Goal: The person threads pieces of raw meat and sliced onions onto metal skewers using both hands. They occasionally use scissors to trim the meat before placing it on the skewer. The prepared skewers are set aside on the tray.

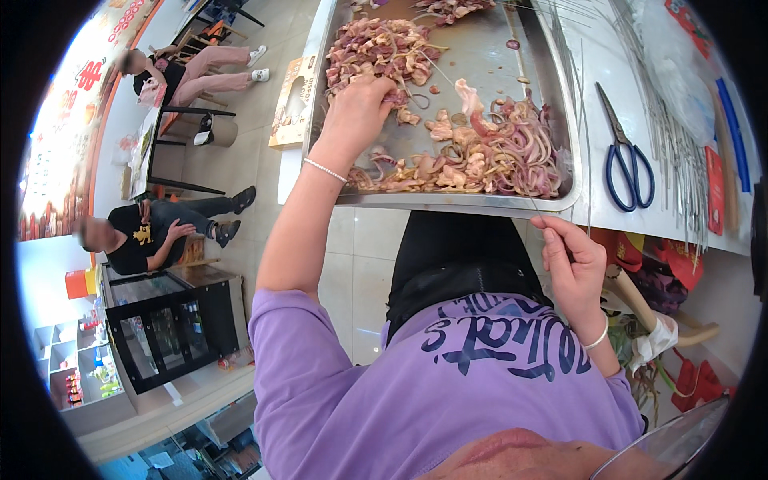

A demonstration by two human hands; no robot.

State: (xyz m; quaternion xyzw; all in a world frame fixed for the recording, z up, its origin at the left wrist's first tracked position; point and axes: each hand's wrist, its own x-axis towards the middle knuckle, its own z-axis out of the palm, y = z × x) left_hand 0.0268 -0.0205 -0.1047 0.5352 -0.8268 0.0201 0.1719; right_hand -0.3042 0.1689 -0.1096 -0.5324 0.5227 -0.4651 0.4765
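A metal tray [498, 45] lies before me, holding raw cut meat and sliced red onion. My left hand [359, 111] reaches into the near side of the meat pile [384, 48], a piece of raw meat [394, 98] between thumb and fingers; its other fingertips are partly hidden. In my right hand [573, 255], beyond the tray's lower rim, the end of a thin metal skewer [441, 71] is pinched. It slants up over the tray, with pale and reddish meat [467, 96] threaded on it. Onion slices [534, 156] and meat lie beneath.
Dark-handled scissors [624, 153] rest right of the tray, near many loose metal skewers [669, 132] and a plastic bag [672, 60]. A glove box [294, 102] sits at the left. Two people sit across the room, by a table [144, 150] and a glass-fronted cabinet [168, 330].
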